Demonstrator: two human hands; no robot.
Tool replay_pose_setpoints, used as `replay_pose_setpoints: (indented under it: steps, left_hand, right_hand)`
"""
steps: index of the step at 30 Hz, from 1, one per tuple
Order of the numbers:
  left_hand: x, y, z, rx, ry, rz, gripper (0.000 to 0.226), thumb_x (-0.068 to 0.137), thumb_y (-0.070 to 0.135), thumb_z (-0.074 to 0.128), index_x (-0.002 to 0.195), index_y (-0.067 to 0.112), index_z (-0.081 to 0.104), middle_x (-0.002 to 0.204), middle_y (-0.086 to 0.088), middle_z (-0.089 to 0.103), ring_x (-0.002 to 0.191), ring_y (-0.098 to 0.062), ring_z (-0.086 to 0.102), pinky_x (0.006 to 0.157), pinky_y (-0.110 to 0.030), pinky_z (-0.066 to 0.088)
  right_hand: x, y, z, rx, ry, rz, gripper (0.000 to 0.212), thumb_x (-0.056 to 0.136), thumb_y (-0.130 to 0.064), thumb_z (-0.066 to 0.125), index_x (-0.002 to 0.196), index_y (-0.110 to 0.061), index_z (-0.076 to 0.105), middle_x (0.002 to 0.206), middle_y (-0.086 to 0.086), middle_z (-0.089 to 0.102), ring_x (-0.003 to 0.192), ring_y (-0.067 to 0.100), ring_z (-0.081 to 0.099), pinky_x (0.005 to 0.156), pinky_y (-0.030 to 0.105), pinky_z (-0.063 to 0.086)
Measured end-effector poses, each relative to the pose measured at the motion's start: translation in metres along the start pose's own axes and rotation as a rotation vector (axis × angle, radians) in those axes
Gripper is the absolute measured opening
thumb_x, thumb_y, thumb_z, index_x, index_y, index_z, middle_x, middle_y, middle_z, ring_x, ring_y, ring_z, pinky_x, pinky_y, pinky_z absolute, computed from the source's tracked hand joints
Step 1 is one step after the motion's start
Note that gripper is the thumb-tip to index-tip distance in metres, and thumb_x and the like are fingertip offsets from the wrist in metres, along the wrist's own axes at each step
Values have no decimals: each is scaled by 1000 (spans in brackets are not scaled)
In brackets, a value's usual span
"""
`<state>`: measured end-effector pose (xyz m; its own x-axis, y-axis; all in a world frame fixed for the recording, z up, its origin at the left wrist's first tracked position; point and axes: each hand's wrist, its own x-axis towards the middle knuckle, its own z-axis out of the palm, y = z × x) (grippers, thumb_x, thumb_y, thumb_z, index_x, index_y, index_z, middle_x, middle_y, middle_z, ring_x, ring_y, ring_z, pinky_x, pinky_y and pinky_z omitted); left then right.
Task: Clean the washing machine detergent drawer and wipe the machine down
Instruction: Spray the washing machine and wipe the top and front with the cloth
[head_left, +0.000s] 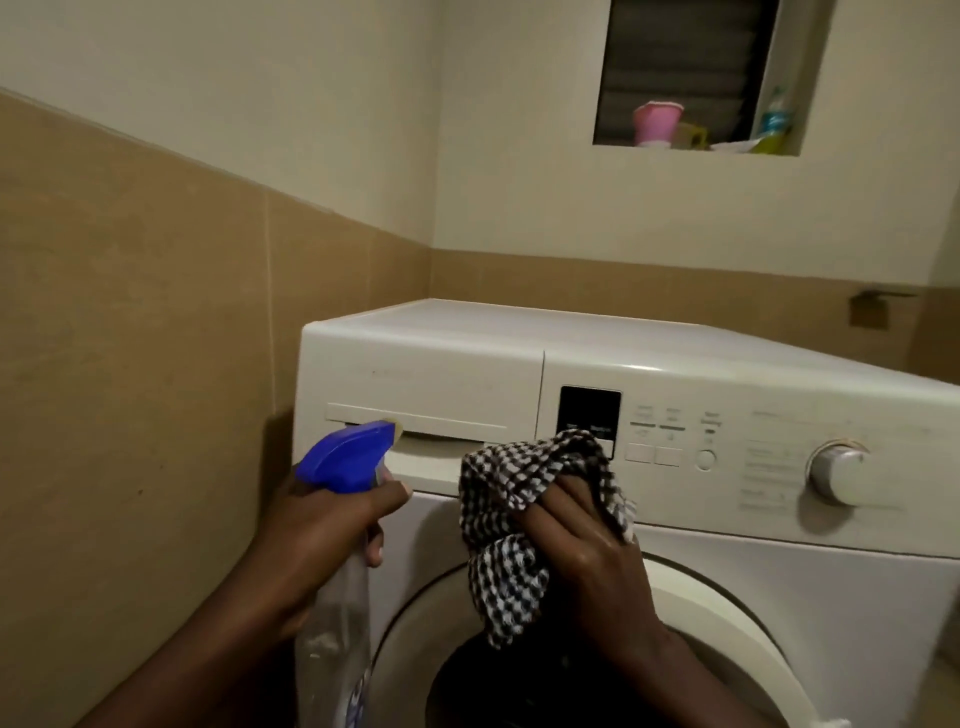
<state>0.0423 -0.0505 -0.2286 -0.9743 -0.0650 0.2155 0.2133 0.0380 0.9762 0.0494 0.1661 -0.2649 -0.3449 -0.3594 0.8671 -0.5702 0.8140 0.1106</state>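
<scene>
Gripping the blue-headed spray bottle (345, 460) by the neck in the left hand (322, 535), nozzle aimed at the seemingly shut detergent drawer (421, 415) at the upper left of the washing machine (675, 364) front. Clutching a bunched black-and-white checked cloth (498, 525) in the curled right hand (587, 551), just right of the drawer's handle recess. Probably best to pull the drawer out before spraying, mist lightly, then wipe straight away; keep the spray off the display (589, 415) and dial (836, 473) further right.
</scene>
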Motion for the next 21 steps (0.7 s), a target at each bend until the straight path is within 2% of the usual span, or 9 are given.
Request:
replay_pose_setpoints:
  steps: [3, 5, 9, 13, 17, 21]
  left_hand:
    - [-1, 10, 25, 1, -49, 40, 15, 81, 13, 74, 78, 6, 61, 50, -12, 54, 42, -17, 49, 53, -29, 43]
    - [0, 15, 42, -12, -73, 52, 15, 81, 15, 75, 83, 6, 62, 52, -11, 55, 44, -18, 51, 54, -29, 46]
    - [3, 26, 74, 20, -122, 97, 16, 82, 16, 74, 86, 5, 63, 53, -9, 56, 45, -17, 53, 54, -27, 48]
    - [2, 34, 103, 38, -142, 110, 16, 82, 17, 72, 82, 6, 60, 54, -11, 54, 44, -16, 52, 55, -27, 46]
    - [-3, 42, 128, 21, -186, 112, 22, 80, 20, 75, 87, 5, 62, 57, -7, 57, 45, -17, 54, 54, -27, 47]
    - [-7, 47, 149, 25, -239, 134, 24, 79, 22, 78, 92, 10, 63, 66, -7, 62, 44, -18, 54, 56, -29, 52]
  right_hand:
    - [-6, 11, -28, 9, 124, 39, 30, 95, -27, 50, 108, -11, 71, 115, 1, 66, 111, 22, 60, 88, 38, 51]
    - [-13, 25, -46, -43, 190, 83, 31, 91, -23, 54, 113, -9, 70, 117, 4, 66, 112, 23, 58, 93, 32, 47]
    - [-28, 61, -76, -174, 300, 213, 31, 86, -16, 58, 113, -7, 70, 107, 12, 67, 105, 31, 56, 90, 30, 42]
    - [-31, 82, -101, -235, 373, 265, 40, 77, -2, 65, 117, -5, 66, 100, 15, 66, 101, 33, 55, 88, 30, 40]
    - [-31, 93, -117, -244, 412, 285, 39, 76, -3, 63, 115, -2, 68, 91, 12, 63, 95, 27, 51, 85, 36, 41]
    - [-35, 97, -123, -222, 412, 315, 40, 75, -3, 65, 115, -4, 69, 94, 12, 64, 98, 29, 53, 88, 35, 42]
